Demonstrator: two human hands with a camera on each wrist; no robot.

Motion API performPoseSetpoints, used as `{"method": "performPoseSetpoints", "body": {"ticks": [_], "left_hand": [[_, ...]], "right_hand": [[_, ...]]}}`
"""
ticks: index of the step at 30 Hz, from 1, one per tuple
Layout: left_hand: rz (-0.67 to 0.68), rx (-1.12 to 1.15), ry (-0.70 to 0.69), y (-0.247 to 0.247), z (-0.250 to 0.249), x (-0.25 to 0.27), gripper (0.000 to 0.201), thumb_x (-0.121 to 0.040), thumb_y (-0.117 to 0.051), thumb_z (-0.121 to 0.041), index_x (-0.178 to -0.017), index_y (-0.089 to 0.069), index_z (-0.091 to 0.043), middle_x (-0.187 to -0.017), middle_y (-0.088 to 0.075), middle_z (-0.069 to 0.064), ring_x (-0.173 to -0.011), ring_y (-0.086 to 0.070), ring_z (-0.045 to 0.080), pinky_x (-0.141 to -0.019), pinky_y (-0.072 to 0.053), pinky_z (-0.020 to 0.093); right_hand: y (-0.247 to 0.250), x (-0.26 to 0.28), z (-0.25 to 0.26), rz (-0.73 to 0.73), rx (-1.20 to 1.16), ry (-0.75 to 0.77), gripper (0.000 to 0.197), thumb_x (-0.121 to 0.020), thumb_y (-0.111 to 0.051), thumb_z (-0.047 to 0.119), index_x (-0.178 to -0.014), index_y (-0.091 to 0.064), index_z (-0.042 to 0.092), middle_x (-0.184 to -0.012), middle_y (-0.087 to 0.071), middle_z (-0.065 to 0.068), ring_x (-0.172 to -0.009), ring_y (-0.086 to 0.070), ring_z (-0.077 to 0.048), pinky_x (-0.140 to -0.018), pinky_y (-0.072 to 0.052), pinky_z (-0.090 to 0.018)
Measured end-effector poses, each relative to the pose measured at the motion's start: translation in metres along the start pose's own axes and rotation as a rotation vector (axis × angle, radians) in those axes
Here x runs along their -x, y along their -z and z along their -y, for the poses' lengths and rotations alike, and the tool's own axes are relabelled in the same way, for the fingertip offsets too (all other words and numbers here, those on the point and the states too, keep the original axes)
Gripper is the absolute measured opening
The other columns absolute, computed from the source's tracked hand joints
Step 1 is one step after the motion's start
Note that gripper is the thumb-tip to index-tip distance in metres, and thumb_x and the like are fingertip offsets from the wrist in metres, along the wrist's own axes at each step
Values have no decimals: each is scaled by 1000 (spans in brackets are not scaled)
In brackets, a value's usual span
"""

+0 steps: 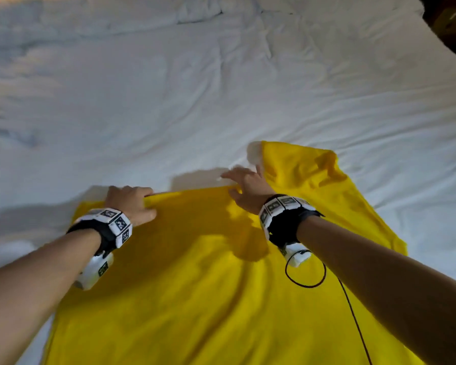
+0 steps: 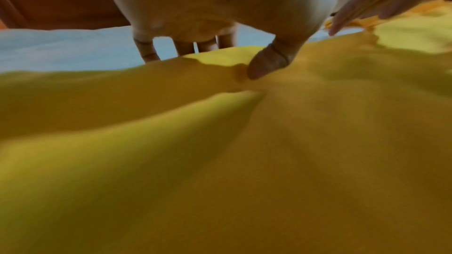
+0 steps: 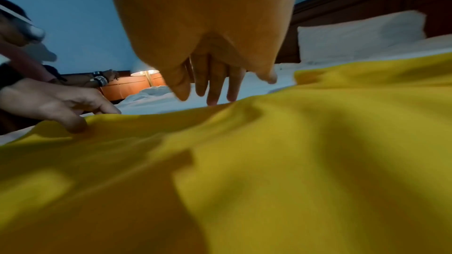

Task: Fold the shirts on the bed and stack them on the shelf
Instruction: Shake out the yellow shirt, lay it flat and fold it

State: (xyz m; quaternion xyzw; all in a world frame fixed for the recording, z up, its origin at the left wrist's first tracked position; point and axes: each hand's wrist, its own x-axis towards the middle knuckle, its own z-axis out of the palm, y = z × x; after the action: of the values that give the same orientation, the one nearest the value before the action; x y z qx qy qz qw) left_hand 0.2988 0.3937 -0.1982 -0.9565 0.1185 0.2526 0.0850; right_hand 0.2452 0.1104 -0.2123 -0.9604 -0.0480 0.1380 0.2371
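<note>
Left hand: your left hand (image 1: 131, 204) sits at the far left edge of the yellow shirt (image 1: 195, 285); its fingers (image 1: 148, 192) curl over the edge and the thumb presses on top, so it grips the cloth.
Left hand, wrist view: the thumb (image 2: 264, 65) digs into the fabric and creases fan out from it; the other fingertips go behind the edge and are hidden there.
Shirt: it lies spread on the bed (image 1: 221, 88) in front of you, its near end cut off by the bottom of the head view.
Shirt, hard to read: which end of the garment you hold cannot be told; the right far part is bunched and folded over.
Right hand: your right hand (image 1: 248, 192) is at the same far edge, to the right of the left hand, fingers spread and mostly straight.
Right hand, contact: from the right wrist view the fingertips (image 3: 212, 101) reach the edge; you cannot tell whether they pinch it, and the picture is blurred.
Only in the right wrist view: a pillow (image 3: 362, 38) against a dark headboard (image 3: 354, 1), and a lit lamp (image 3: 144, 72) on a wooden stand.
</note>
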Motion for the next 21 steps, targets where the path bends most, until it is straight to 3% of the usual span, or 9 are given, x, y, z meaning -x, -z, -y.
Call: {"method": "performPoseSetpoints", "body": {"ticks": [2, 5, 7, 10, 13, 14, 17, 18, 21], "left_hand": [[69, -75, 28, 3, 35, 1, 44, -71, -53, -54, -111, -61, -38, -94, -69, -2, -84, -62, 23, -83, -40, 32], [159, 55, 113, 10, 82, 1, 31, -57, -49, -50, -71, -58, -24, -64, -54, 2, -56, -49, 22, -60, -31, 28], [75, 323, 224, 10, 110, 0, 38, -60, -62, -54, -73, -62, -18, -63, -50, 6, -54, -45, 22, -53, -29, 26], [-57, 652, 367, -4, 135, 0, 38, -82, -72, -35, -115, -68, -17, -101, -67, 16, -81, -61, 29, -66, -44, 29], [-78, 813, 393, -26, 145, 2, 15, -76, -73, -44, -89, -75, -36, -112, -68, 14, -93, -65, 32, -79, -51, 33], [-78, 877, 428, -28, 146, 2, 23, -70, -74, -50, -88, -74, -36, -111, -68, 13, -92, -65, 31, -82, -53, 36], [-167, 998, 528, -29, 145, -1, 60, -77, -76, -46, -129, -61, -18, -127, -62, 16, -110, -61, 36, -93, -47, 38], [-231, 1004, 536, -29, 143, -1, 61, -82, -74, -41, -133, -57, -13, -131, -60, 16, -115, -58, 35, -95, -44, 36], [-381, 1008, 528, -34, 134, 14, 38, -89, -65, -37, -117, -69, -11, -121, -67, 13, -110, -61, 30, -87, -43, 27]], "right_hand": [[-9, -16, 24, 143, 41, -18, 59, -91, -58, 33, -145, -36, 28, -137, -53, 0, -138, -33, -21, -118, -5, -57], [-4, -40, 49, 180, 63, -10, 43, -83, -64, 34, -126, -57, 33, -108, -63, 2, -118, -51, -24, -107, -36, -48], [0, -53, 57, 138, 16, -42, 25, -83, -62, 28, -107, -69, 33, -95, -58, 4, -105, -57, -25, -96, -46, -43], [-9, -67, 61, 108, 15, -101, 12, -88, -60, 35, -97, -68, 34, -92, -56, 7, -98, -55, -24, -94, -43, -45], [-23, -71, 68, 146, 72, -90, 15, -85, -62, 47, -90, -68, 35, -91, -62, 12, -94, -54, -20, -93, -35, -47], [-24, -72, 71, 137, 77, -99, 14, -85, -61, 45, -90, -68, 35, -92, -63, 11, -95, -54, -21, -92, -34, -48], [-24, -75, 79, -6, 33, -194, 11, -91, -57, 35, -93, -68, 33, -95, -57, 2, -101, -56, -29, -90, -38, -44], [-27, -76, 81, -59, 30, -220, 14, -93, -55, 30, -99, -67, 31, -100, -57, -1, -105, -55, -30, -92, -38, -45], [-47, -61, 97, -184, 107, -219, 32, -92, -52, 17, -122, -55, 29, -133, -47, -3, -128, -40, -30, -106, -25, -60]]}}
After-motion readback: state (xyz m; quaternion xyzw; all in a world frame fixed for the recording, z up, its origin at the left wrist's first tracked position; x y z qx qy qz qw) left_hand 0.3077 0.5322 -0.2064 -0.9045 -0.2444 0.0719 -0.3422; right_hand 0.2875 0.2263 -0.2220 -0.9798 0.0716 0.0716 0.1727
